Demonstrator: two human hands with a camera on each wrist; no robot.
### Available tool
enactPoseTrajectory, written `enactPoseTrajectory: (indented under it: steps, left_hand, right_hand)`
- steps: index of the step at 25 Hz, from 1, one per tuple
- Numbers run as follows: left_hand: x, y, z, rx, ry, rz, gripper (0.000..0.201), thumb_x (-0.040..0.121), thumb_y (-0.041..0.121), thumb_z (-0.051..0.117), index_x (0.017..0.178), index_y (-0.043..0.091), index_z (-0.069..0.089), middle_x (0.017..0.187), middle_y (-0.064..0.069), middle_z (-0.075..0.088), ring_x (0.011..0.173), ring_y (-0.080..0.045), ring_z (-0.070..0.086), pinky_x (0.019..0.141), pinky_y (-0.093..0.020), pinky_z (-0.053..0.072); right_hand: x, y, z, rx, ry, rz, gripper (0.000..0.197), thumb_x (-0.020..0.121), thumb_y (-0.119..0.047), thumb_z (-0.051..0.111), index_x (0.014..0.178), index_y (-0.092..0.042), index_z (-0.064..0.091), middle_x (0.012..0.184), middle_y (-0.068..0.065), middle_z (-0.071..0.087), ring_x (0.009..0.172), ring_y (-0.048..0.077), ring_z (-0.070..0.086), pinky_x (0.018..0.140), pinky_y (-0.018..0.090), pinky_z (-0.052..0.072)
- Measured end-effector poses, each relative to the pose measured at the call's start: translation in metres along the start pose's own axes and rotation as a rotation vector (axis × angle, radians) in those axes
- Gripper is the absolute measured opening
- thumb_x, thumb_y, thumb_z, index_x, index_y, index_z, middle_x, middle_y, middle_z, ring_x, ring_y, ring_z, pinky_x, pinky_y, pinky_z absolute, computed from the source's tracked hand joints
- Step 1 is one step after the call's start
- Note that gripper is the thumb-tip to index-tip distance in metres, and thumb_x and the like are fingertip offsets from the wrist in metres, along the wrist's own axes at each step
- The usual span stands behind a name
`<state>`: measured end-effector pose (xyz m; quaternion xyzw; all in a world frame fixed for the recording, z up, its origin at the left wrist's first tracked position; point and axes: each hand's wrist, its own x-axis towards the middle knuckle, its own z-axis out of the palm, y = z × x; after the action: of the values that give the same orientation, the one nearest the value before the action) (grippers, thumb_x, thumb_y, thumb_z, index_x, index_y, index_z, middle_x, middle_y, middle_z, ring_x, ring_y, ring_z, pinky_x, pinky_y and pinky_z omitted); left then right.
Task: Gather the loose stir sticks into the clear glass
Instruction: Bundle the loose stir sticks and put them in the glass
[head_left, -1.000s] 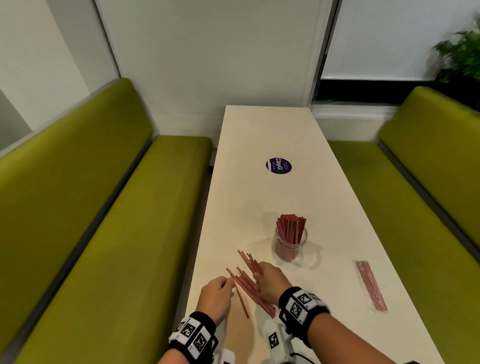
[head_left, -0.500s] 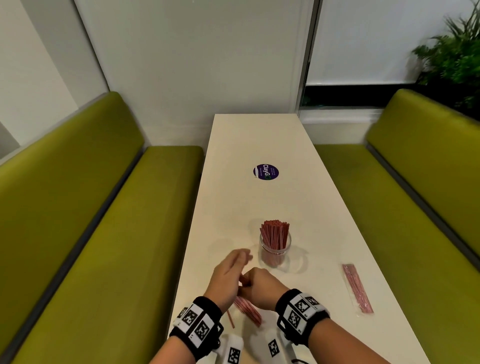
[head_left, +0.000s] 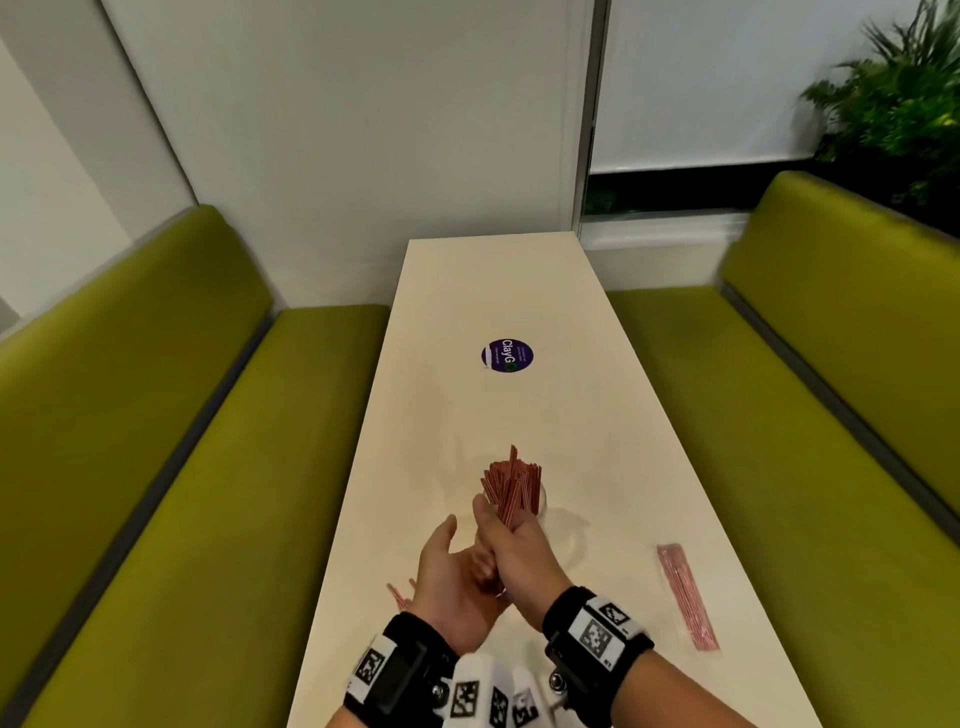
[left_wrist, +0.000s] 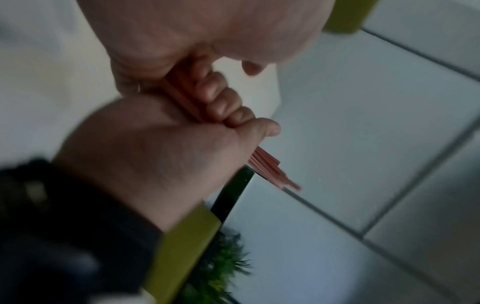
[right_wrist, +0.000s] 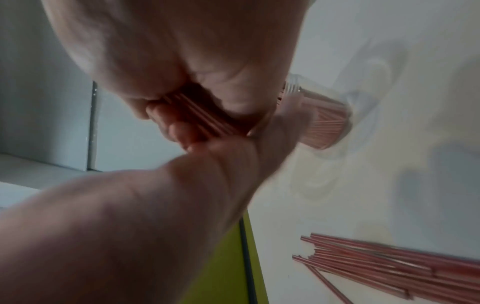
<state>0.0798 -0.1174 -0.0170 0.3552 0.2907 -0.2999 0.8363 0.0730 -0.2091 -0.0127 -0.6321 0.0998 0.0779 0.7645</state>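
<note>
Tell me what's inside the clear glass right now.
The clear glass holds red stir sticks packed upright. In the head view the right hand and its bundle cover most of it, so no count.

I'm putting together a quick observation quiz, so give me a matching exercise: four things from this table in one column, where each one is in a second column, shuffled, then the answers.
Things:
1. bundle of stir sticks
2. clear glass
3. packet of sticks
4. purple sticker

Places:
A. lying flat on the right side of the table, untouched
B. farther along the table's middle
C. gripped in the right hand
D. standing upright just beyond the right hand, holding sticks

Pairs: 1-C, 2-D, 3-A, 4-B
</note>
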Motion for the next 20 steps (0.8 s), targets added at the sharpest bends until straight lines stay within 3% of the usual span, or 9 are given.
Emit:
enactPoseTrajectory:
  steps: [4, 7, 8, 9, 11, 13, 15, 17, 20]
  left_hand:
    - [-0.003, 0.012, 0.012, 0.578, 0.181, 0.601, 0.034, 0.102, 0.040, 0.045, 0.121, 0.018, 0.062, 0.120, 0.003, 0.066, 0.118, -0.013, 0.056, 0.105, -0.034, 0.039]
    - [-0.005, 0.019, 0.033, 0.888, 0.124, 0.875, 0.021, 0.101, 0.033, 0.051, 0.114, 0.023, 0.065, 0.112, 0.014, 0.067, 0.107, 0.005, 0.058, 0.088, -0.018, 0.044]
    - [-0.002, 0.016, 0.038, 1.105, 0.084, 0.882, 0.021, 0.100, 0.034, 0.052, 0.110, 0.024, 0.067, 0.106, 0.015, 0.068, 0.101, 0.005, 0.060, 0.085, -0.019, 0.047]
    - [0.000, 0.012, 0.042, 1.303, 0.032, 0.841, 0.021, 0.100, 0.035, 0.052, 0.103, 0.025, 0.070, 0.096, 0.014, 0.069, 0.092, 0.003, 0.062, 0.082, -0.024, 0.050]
    - [0.005, 0.008, 0.045, 1.517, 0.004, 0.791, 0.025, 0.098, 0.036, 0.051, 0.087, 0.023, 0.070, 0.081, 0.008, 0.069, 0.076, -0.003, 0.062, 0.075, -0.033, 0.054]
    - [0.008, 0.011, 0.043, 1.552, 0.048, 0.881, 0.022, 0.096, 0.035, 0.053, 0.086, 0.026, 0.069, 0.080, 0.009, 0.068, 0.075, -0.002, 0.061, 0.071, -0.029, 0.052]
    - [0.006, 0.013, 0.044, 1.605, 0.045, 0.968, 0.017, 0.094, 0.033, 0.056, 0.087, 0.025, 0.070, 0.081, 0.013, 0.064, 0.076, 0.000, 0.057, 0.067, -0.018, 0.044]
    - [0.007, 0.012, 0.047, 1.669, -0.022, 0.925, 0.016, 0.095, 0.031, 0.057, 0.090, 0.024, 0.070, 0.083, 0.012, 0.060, 0.075, 0.003, 0.054, 0.064, -0.011, 0.037]
    - [0.010, 0.019, 0.053, 1.703, -0.095, 0.774, 0.012, 0.093, 0.026, 0.060, 0.089, 0.021, 0.070, 0.087, 0.008, 0.067, 0.078, 0.000, 0.059, 0.068, -0.015, 0.045]
  right_hand:
    - [0.004, 0.007, -0.033, -0.378, -0.017, -0.072, 0.039, 0.100, -0.040, 0.050, 0.064, -0.024, 0.046, 0.056, -0.005, 0.038, 0.052, 0.013, 0.035, 0.055, 0.031, 0.031]
    - [0.005, 0.011, -0.040, -0.608, -0.100, -0.015, 0.027, 0.095, -0.037, 0.047, 0.090, -0.017, 0.064, 0.081, 0.014, 0.066, 0.072, 0.027, 0.060, 0.073, 0.044, 0.053]
    - [0.008, 0.012, -0.040, -0.599, -0.109, -0.009, 0.030, 0.096, -0.032, 0.046, 0.096, -0.009, 0.064, 0.089, 0.019, 0.068, 0.079, 0.029, 0.063, 0.079, 0.045, 0.055]
    - [0.009, 0.005, -0.041, -0.614, -0.115, -0.029, 0.027, 0.100, -0.022, 0.044, 0.101, -0.003, 0.063, 0.093, 0.018, 0.068, 0.081, 0.023, 0.063, 0.080, 0.037, 0.056]
    - [0.012, -0.001, -0.045, -0.660, -0.183, -0.040, 0.021, 0.101, -0.005, 0.041, 0.108, -0.001, 0.061, 0.096, 0.010, 0.064, 0.078, 0.008, 0.056, 0.069, 0.010, 0.047]
    - [0.017, -0.005, -0.057, -0.726, -0.149, -0.078, 0.016, 0.093, -0.010, 0.051, 0.092, -0.014, 0.067, 0.084, 0.004, 0.066, 0.067, 0.007, 0.054, 0.060, 0.016, 0.043]
    - [0.020, -0.006, -0.068, -0.743, -0.157, -0.093, 0.012, 0.086, -0.022, 0.055, 0.081, -0.025, 0.066, 0.077, -0.004, 0.068, 0.065, 0.007, 0.061, 0.060, 0.023, 0.048]
    - [0.025, -0.005, -0.070, -0.628, -0.165, -0.109, 0.017, 0.084, -0.021, 0.058, 0.096, -0.023, 0.069, 0.086, -0.006, 0.072, 0.080, 0.006, 0.068, 0.067, 0.022, 0.056]
    - [0.031, -0.006, -0.077, -0.509, -0.167, -0.080, 0.024, 0.078, -0.004, 0.069, 0.098, -0.013, 0.062, 0.091, -0.004, 0.070, 0.079, 0.004, 0.066, 0.066, 0.020, 0.056]
